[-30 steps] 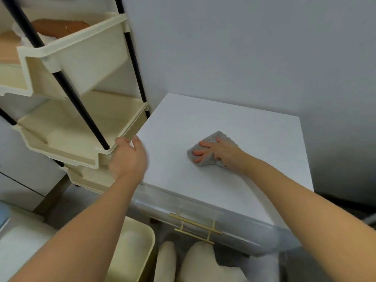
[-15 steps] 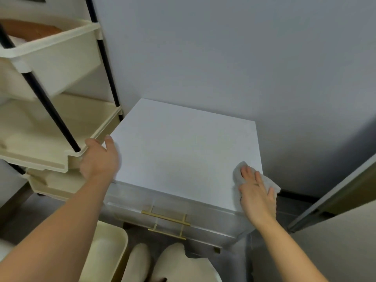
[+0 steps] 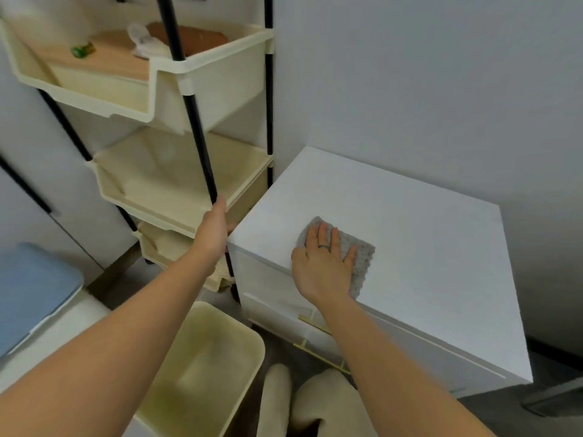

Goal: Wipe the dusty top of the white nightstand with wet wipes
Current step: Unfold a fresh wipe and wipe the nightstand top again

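The white nightstand (image 3: 419,247) stands against the grey wall, its flat top facing me. A grey wet wipe (image 3: 359,257) lies flat on the top near the front left edge. My right hand (image 3: 321,266) presses down on the wipe with straight, spread fingers; a ring shows on one finger. My left hand (image 3: 213,231) is at the nightstand's left corner, its fingers reaching up against a black pole of the shelf cart; its fingers are mostly hidden behind the hand.
A cream three-tier shelf cart (image 3: 176,184) with black poles stands just left of the nightstand, small items on its top tier. A cream bin (image 3: 205,367) sits on the floor below my arms. A blue-topped box (image 3: 31,288) is at far left. Gold drawer handles (image 3: 315,323) face me.
My right hand slid the wipe from the nightstand's right front corner back to its left front part. My left hand lifted from the nightstand's left edge toward the cart pole. The view swung left.
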